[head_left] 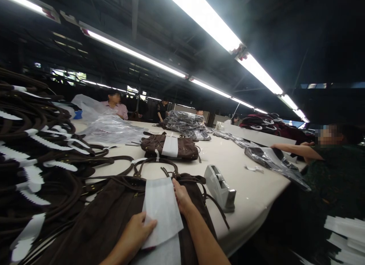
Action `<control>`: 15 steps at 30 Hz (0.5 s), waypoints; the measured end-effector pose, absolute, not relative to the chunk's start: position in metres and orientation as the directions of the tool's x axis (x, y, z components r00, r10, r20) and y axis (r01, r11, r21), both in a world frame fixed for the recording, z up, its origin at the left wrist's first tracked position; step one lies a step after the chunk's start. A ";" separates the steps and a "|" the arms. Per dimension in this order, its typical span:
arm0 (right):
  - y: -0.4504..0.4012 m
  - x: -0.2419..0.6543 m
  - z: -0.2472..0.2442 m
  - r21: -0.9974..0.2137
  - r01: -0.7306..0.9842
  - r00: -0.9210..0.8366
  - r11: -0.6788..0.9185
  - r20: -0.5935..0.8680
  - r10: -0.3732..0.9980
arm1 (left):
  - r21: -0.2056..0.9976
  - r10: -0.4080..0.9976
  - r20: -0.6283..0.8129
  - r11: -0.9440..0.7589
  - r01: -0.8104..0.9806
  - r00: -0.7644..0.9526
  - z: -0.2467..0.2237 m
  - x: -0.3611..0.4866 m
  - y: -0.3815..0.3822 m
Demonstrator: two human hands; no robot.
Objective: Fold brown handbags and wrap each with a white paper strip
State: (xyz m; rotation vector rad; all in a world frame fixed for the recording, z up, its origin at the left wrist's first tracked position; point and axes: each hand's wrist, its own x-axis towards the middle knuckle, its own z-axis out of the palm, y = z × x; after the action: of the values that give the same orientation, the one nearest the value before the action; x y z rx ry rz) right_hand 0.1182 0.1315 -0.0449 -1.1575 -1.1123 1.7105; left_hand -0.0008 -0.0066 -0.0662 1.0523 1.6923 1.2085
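Note:
A dark brown handbag [114, 208] lies flat before me on the table, its looped handles toward the far side. Across its middle runs a strip of white paper [162, 211], with another layer showing below. My left hand [139, 230] pinches the paper's left edge, thumb on top. At the upper right edge my right hand [181, 198] grips the same paper, thumb up and its other fingers partly hidden. Just right of the bag stands a grey tape dispenser [219, 189]. Beyond it lies a folded brown bag [185, 149] with a white paper band around it.
Brown bags with white-wrapped handles [57, 170] are piled high at left. Clear plastic sheets [111, 128] and plastic-wrapped bags [186, 124] lie farther back on the white table [245, 196]. A co-worker [336, 173] at right reaches toward a plastic-wrapped bag [270, 162]. Other people stand behind.

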 end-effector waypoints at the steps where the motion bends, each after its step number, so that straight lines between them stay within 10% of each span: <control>1: 0.130 0.118 -0.045 -0.944 -0.123 -0.290 -0.307 -0.261 0.921 | 0.964 0.931 -0.125 0.197 0.182 -0.343 -0.065 -0.001 -0.007; 15: 0.123 0.111 -0.044 -0.977 -0.097 -0.191 -0.188 -0.167 0.967 | 0.976 0.932 -0.108 0.166 0.140 -0.347 -0.050 0.004 -0.021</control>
State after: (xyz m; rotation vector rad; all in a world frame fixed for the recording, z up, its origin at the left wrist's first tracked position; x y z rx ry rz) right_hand 0.1113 0.1226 -0.0437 -1.1605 -1.1639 1.5297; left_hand 0.0043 -0.0207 -0.0500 1.0407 1.6514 1.2626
